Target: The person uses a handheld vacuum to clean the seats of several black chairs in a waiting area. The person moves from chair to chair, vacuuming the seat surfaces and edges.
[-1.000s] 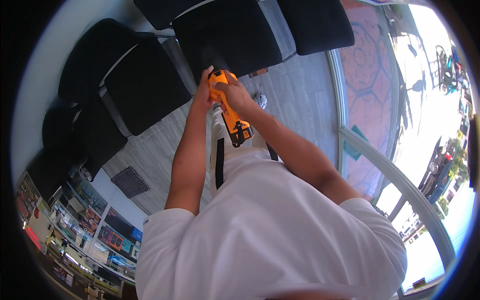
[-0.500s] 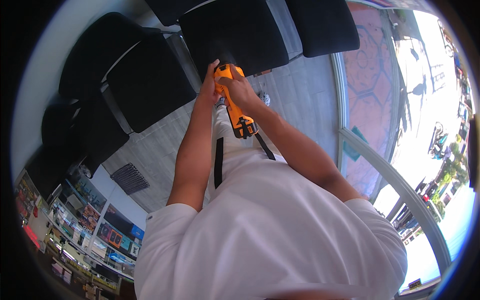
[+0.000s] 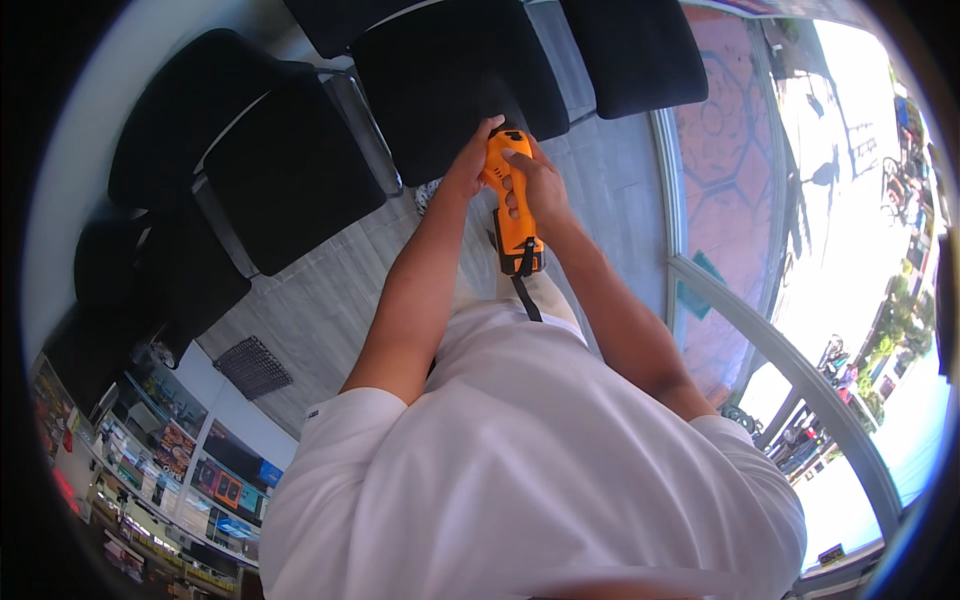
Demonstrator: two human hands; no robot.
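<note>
Both of my hands are on an orange and black cordless power tool (image 3: 522, 228) with a black battery pack at its near end. My right hand (image 3: 541, 185) wraps around its grip, thumb along the top. My left hand (image 3: 472, 162) closes on the left side of its front end, thumb at the front. A black strap (image 3: 523, 297) hangs from the battery end. Just beyond the tool lies a black chair seat (image 3: 450, 90); a faint grey blur shows over the seat, and I cannot make out what it is.
More black padded chairs (image 3: 290, 180) line the left and far side. A glass wall with a white frame (image 3: 672, 190) runs along the right. At lower left stand glass display cases (image 3: 190, 455) with boxed goods. A dark mat (image 3: 252, 367) lies on the grey plank floor (image 3: 340, 270).
The tool and both hands have moved to the right along the chair seat. A patterned shoe now shows left of my left forearm. Both hands keep their hold.
</note>
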